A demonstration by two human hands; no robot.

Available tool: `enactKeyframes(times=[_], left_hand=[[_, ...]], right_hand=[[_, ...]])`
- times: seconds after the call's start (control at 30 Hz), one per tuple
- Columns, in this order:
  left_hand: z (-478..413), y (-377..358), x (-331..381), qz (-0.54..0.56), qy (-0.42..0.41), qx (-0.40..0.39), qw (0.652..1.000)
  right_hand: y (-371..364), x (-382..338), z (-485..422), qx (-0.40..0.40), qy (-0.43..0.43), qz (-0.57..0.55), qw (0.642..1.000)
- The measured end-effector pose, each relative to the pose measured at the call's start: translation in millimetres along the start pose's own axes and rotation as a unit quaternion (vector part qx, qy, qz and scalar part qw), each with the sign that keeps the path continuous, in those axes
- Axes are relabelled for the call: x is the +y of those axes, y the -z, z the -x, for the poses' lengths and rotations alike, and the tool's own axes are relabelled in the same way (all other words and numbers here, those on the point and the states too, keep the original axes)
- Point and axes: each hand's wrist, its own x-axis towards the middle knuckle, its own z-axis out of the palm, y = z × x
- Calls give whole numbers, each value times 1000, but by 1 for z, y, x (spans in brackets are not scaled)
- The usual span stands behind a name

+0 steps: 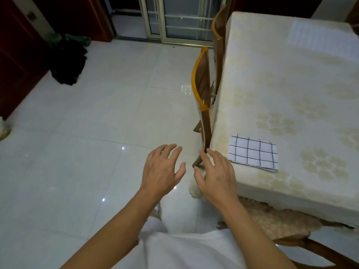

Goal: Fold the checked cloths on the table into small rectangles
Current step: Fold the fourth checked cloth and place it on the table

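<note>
Hovering 2 empty hands off the table's near left corner, beside 1 folded checked cloth.

Left hand [162, 171] and right hand [215, 175] hang side by side over the floor tiles, slightly apart, fingers spread and loose, holding nothing. The table [291, 84] lies to their right. On its near left corner sits a folded checked cloth [253, 153], already a small rectangle, its long axis running left to right; the right hand is just beside it and clearly the nearer. A second checked cloth [318, 38], paler and blurred, lies spread at the table's far right, well apart from both hands. Reaching it likely means moving far and right, right hand leading.
</note>
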Motion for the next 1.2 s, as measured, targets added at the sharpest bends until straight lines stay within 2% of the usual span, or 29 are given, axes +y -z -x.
enactKeyframes(times=[0.37,0.6,0.9,1.2], left_hand=[[-132,-3,-146,29,-24,10,999],[-211,11,-224,42,-42,25,998],[-291,10,-269,42,-43,30,998],[-413,-6,-289,25,-55,25,998]], right_hand=[[-62,-93,-156,8,14,34,999],[-80,-150,-252,9,-8,38,999],[-99,-171,-337,-5,-10,34,999],[-119,-153,-457,-5,-18,23,1000]])
